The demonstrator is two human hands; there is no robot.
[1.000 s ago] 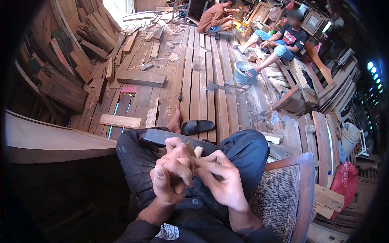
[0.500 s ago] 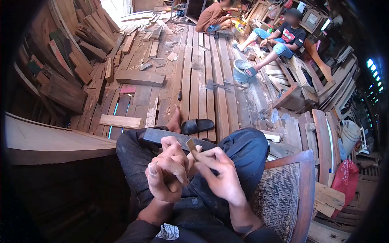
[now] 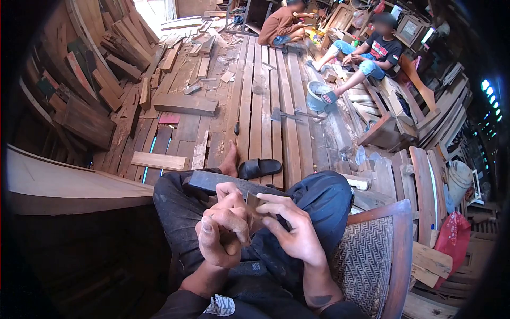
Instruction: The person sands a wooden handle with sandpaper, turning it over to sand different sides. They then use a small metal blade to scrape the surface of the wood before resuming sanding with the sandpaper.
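My left hand (image 3: 226,226) is curled closed above my lap, its thumb and fingers bent inward. Whatever lies inside it is hidden. Close beside it, my right hand (image 3: 289,228) pinches a small flat brown piece (image 3: 253,201), perhaps folded sandpaper, between thumb and fingers. The piece stands on edge against the left hand's fingers. Behind both hands, a dark greyish wooden block (image 3: 212,181) lies across my crossed legs.
A woven-panel wooden frame (image 3: 364,260) is at my right, a pale board (image 3: 79,178) at my left. Ahead are a black sandal (image 3: 259,168), a hatchet (image 3: 284,114), a bucket (image 3: 317,98) and scattered planks. Two people (image 3: 374,50) (image 3: 284,26) sit further back.
My right hand's fingers have spread and shifted slightly, and the brown piece has turned to show a broader face. The left hand stays closed in nearly the same place.
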